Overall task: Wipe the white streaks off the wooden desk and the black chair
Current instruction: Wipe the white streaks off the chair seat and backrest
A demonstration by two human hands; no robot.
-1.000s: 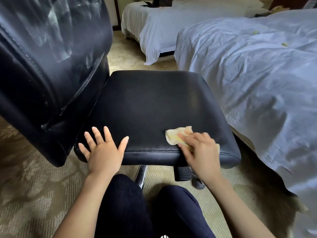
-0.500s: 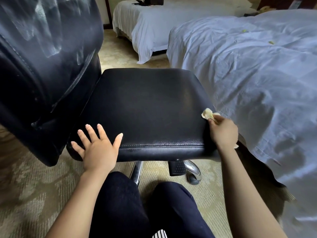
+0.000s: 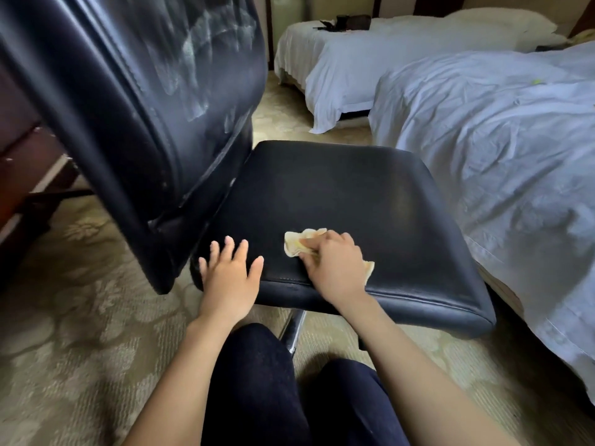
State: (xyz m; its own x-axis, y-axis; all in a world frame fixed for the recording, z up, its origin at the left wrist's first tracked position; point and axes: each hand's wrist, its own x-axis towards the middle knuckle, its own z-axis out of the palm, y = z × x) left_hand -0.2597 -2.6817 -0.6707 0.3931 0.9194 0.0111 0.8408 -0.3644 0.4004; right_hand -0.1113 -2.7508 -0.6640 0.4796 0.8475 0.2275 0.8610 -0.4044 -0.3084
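Yellow cloth (image 3: 302,245) in right hand (image 3: 335,268), on black chair (image 3: 354,194)

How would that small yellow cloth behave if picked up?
Probably floppy: the cloth lies crumpled under the right hand, edges curling. Likely light, since it bunches under fingers alone. May slide easily on the smooth seat.

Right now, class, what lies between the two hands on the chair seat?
Head view: bare black seat, plus an edge of the yellow cloth sticking out from under the right hand toward the left hand.
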